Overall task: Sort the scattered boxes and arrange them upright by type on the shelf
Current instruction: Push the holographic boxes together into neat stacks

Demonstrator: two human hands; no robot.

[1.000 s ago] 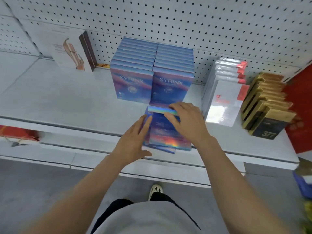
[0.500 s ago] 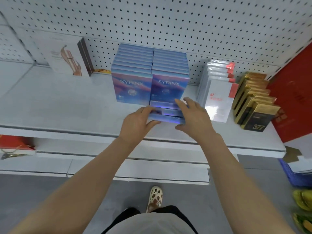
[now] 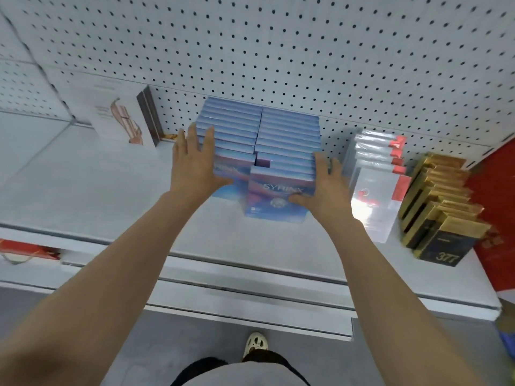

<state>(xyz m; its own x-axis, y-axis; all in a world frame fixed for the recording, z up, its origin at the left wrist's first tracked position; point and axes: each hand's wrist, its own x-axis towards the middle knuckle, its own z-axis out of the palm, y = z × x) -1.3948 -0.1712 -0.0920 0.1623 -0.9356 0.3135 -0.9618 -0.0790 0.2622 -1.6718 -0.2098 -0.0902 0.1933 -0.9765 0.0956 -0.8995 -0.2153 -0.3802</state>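
two bare hands bracket two rows of glossy blue cardboard boxes (image 3: 278, 190) standing upright on the matte white metal shelf (image 3: 111, 196). the left hand (image 3: 192, 165) lies flat on the left row, fingers straight and spread; the right hand (image 3: 323, 188) presses the right row's side, fingers straight, thumb across the front box. further right stand five shiny white film-wrapped boxes (image 3: 373, 188) and a row of gold-edged black boxes (image 3: 437, 215), too overlapped to count.

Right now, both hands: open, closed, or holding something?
Left hand: open, straight fingers against the left row of blue boxes.
Right hand: open, pressing the front blue box of the right row.
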